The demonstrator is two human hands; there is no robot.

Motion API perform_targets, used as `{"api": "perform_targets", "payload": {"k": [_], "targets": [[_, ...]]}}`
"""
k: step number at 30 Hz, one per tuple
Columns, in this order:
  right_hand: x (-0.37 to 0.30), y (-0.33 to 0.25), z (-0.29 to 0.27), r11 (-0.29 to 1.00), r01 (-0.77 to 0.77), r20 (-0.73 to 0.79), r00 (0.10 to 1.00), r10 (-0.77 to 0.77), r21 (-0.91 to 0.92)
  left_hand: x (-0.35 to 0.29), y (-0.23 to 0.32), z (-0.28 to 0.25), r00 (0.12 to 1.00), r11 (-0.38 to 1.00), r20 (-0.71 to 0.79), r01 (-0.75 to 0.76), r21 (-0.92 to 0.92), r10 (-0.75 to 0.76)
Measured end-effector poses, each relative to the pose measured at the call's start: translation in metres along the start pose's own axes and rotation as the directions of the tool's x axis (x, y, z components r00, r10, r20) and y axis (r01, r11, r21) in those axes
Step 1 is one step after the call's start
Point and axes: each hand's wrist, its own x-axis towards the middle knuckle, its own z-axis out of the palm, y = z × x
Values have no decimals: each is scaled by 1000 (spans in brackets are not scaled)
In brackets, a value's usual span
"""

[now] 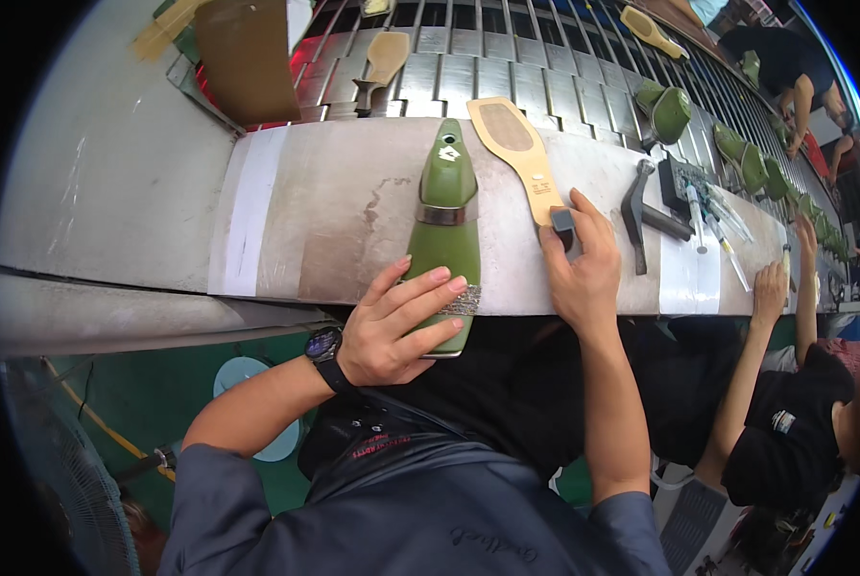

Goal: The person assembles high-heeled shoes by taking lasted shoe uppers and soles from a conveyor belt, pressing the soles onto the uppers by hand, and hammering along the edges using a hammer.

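A green shoe last [438, 248] lies lengthwise on the bench in front of me, its narrow end with a hole pointing away. A shiny strap [444, 213] crosses its middle, and a glittery strap [464, 300] crosses nearer my body. My left hand [392, 326] is closed over the near end, fingers across the last. To its right, a tan sandal sole [514, 144] with a dark grey heel block [562, 227] lies on the bench, its broad end touching the far edge. My right hand [585, 274] grips the heel end between thumb and fingers.
A hammer [633, 216] lies right of my right hand, beside a dark block [681, 184] and several pen-like tools [723, 216]. Beyond the bench runs a slatted conveyor [516, 82] carrying another sole [388, 58] and several green lasts [667, 113]. A co-worker's hand [770, 291] is farther right.
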Motion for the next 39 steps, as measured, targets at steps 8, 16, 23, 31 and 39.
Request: {"api": "perform_targets", "payload": {"k": [8,16,23,31,39], "targets": [[-92,-15,-33,757,-264,-43,932,359,598,-4,-8,-11,999,999,31,-32,26,32],[-169,-25,-53,110,-647,505,679,533,754,17,-13,-9,992,992,26,-126,4,126],[-129,-21,-16,210,-603,432,734,524,770,48,-20,-24,965,968,80,-249,-19,250],[-83,-87,-57,343,-376,254,902,351,861,157,-17,-60,889,109,149,216,-970,-433],[-28,-123,-61,232,-431,410,902,135,872,165,-12,-51,943,217,44,121,-969,-329]]}}
